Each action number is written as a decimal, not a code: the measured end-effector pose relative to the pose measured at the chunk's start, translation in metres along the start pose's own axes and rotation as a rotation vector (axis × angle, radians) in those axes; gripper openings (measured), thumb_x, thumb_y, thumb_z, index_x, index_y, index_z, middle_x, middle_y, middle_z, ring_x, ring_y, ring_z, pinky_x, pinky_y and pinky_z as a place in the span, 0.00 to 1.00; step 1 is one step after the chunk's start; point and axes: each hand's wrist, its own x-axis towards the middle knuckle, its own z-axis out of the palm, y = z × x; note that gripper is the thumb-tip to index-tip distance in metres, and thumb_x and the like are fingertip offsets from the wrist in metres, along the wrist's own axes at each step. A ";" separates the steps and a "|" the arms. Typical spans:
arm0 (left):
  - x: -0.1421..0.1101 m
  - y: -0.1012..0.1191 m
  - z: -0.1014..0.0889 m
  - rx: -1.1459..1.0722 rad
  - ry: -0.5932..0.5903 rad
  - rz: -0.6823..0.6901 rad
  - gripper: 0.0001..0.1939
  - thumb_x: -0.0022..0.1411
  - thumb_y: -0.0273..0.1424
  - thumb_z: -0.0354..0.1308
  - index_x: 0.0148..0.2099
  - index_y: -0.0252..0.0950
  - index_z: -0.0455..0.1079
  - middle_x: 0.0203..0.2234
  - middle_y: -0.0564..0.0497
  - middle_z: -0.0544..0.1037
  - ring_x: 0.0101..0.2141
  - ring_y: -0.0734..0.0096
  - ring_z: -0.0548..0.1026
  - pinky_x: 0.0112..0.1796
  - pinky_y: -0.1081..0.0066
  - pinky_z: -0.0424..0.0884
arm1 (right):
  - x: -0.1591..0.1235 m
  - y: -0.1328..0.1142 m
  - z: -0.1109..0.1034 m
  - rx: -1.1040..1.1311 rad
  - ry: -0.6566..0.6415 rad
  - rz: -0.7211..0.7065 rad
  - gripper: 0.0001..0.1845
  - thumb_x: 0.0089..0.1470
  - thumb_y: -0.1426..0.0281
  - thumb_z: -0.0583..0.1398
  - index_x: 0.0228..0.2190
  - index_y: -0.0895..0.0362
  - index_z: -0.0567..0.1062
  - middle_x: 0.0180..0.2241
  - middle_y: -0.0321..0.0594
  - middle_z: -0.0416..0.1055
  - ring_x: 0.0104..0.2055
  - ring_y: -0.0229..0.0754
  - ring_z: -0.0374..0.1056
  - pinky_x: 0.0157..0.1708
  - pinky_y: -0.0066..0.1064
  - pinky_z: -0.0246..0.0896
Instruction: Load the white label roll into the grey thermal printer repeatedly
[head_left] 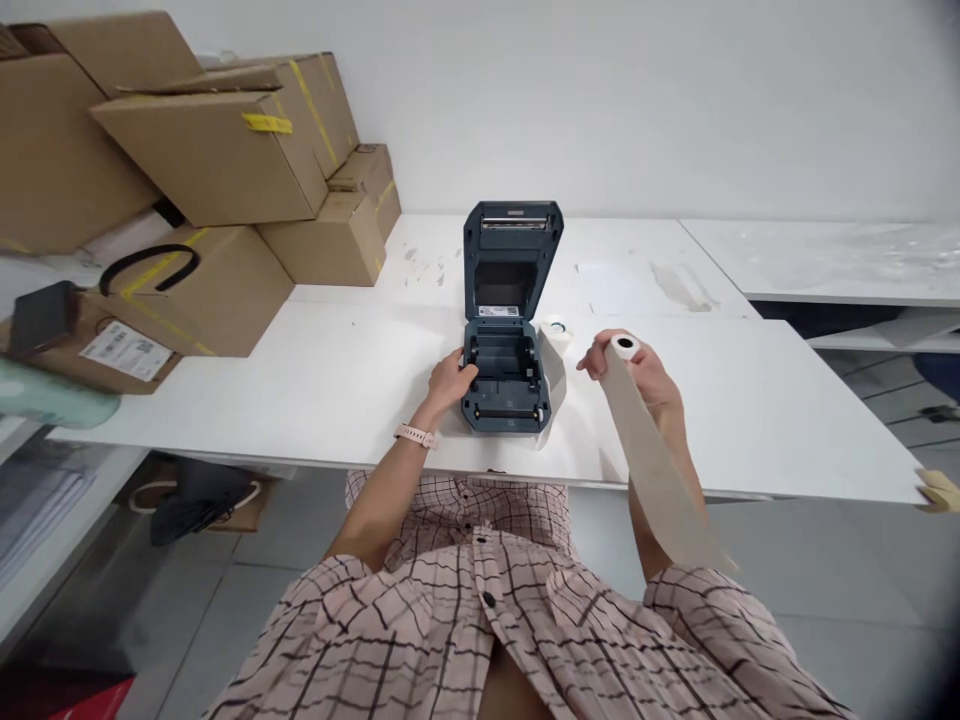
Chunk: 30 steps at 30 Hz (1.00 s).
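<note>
A dark grey label printer (504, 388) stands on the white table with its lid (512, 262) raised, and its roll bay shows no roll inside. My left hand (450, 381) rests against the printer's left side, thumb over the edge. To the right of the printer, my right hand (651, 378) grips a small roll of label paper (624, 347) above the table. A long loose strip (651, 460) hangs from that roll down over my forearm. Between the printer and my right hand, another paper roll (556, 330) lies on the table, its strip running beside the printer.
Cardboard boxes (225, 160) are stacked at the left, with a black curved band (150, 262) on one. A mint-green object (52, 393) lies at the table's left end. Behind the printer rises a white wall (637, 110). The white table (750, 410) ends at its front edge near my body.
</note>
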 end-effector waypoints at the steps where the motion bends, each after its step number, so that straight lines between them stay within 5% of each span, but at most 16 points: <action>1: 0.000 -0.001 0.001 -0.023 0.006 0.004 0.28 0.61 0.33 0.52 0.62 0.38 0.73 0.38 0.45 0.84 0.37 0.56 0.79 0.42 0.62 0.73 | 0.008 -0.015 0.009 -0.059 -0.103 -0.007 0.29 0.56 0.44 0.64 0.52 0.47 0.74 0.31 0.36 0.74 0.35 0.46 0.72 0.49 0.48 0.72; 5: 0.003 -0.005 0.005 -0.109 0.033 0.006 0.28 0.60 0.33 0.54 0.63 0.36 0.72 0.38 0.45 0.84 0.36 0.59 0.79 0.41 0.64 0.73 | 0.052 -0.038 0.063 -0.498 -0.325 -0.004 0.27 0.63 0.52 0.60 0.58 0.51 0.73 0.48 0.45 0.78 0.45 0.51 0.74 0.47 0.44 0.70; 8: 0.004 -0.007 0.008 -0.136 0.040 0.000 0.28 0.60 0.32 0.55 0.62 0.37 0.73 0.36 0.46 0.84 0.36 0.59 0.79 0.41 0.65 0.73 | 0.077 -0.018 0.097 -0.807 -0.390 0.045 0.23 0.64 0.61 0.58 0.58 0.53 0.73 0.53 0.49 0.78 0.49 0.57 0.75 0.48 0.45 0.69; 12: 0.005 -0.008 0.010 -0.155 0.043 0.009 0.27 0.60 0.32 0.54 0.62 0.37 0.73 0.38 0.46 0.84 0.36 0.60 0.80 0.40 0.65 0.73 | 0.082 0.010 0.111 -0.967 -0.364 0.104 0.29 0.60 0.65 0.62 0.62 0.56 0.69 0.58 0.53 0.75 0.57 0.62 0.72 0.52 0.50 0.68; 14: 0.004 -0.008 0.011 -0.167 0.043 0.020 0.27 0.61 0.32 0.54 0.62 0.36 0.73 0.40 0.45 0.84 0.37 0.60 0.80 0.40 0.65 0.73 | 0.074 0.012 0.110 -0.938 -0.304 0.055 0.33 0.59 0.65 0.62 0.65 0.56 0.67 0.60 0.54 0.72 0.61 0.63 0.69 0.56 0.54 0.67; 17: 0.002 -0.009 0.010 -0.184 0.028 0.024 0.26 0.62 0.32 0.54 0.61 0.37 0.73 0.38 0.46 0.84 0.34 0.61 0.79 0.38 0.65 0.73 | 0.051 0.006 0.110 -0.856 -0.226 -0.039 0.26 0.63 0.64 0.59 0.62 0.53 0.71 0.58 0.51 0.74 0.60 0.62 0.69 0.57 0.57 0.67; 22: 0.000 -0.014 0.013 -0.288 0.004 0.068 0.25 0.62 0.33 0.53 0.61 0.37 0.72 0.38 0.45 0.84 0.31 0.62 0.79 0.35 0.66 0.73 | -0.012 -0.010 0.118 -0.786 -0.214 -0.088 0.22 0.71 0.59 0.52 0.58 0.51 0.75 0.61 0.48 0.74 0.64 0.58 0.69 0.62 0.59 0.65; 28: 0.005 -0.019 0.017 -0.383 0.002 0.042 0.29 0.61 0.38 0.59 0.63 0.36 0.71 0.44 0.42 0.84 0.37 0.60 0.81 0.37 0.66 0.74 | -0.062 -0.013 0.132 -0.906 -0.298 -0.131 0.51 0.54 0.45 0.67 0.71 0.46 0.57 0.74 0.49 0.53 0.75 0.61 0.51 0.72 0.64 0.46; 30: 0.007 -0.018 0.018 -0.378 0.014 0.016 0.29 0.60 0.37 0.60 0.62 0.36 0.71 0.42 0.43 0.85 0.37 0.61 0.81 0.37 0.67 0.74 | -0.062 -0.008 0.135 -0.929 -0.277 -0.132 0.47 0.57 0.52 0.68 0.71 0.46 0.57 0.73 0.47 0.54 0.75 0.60 0.51 0.72 0.64 0.46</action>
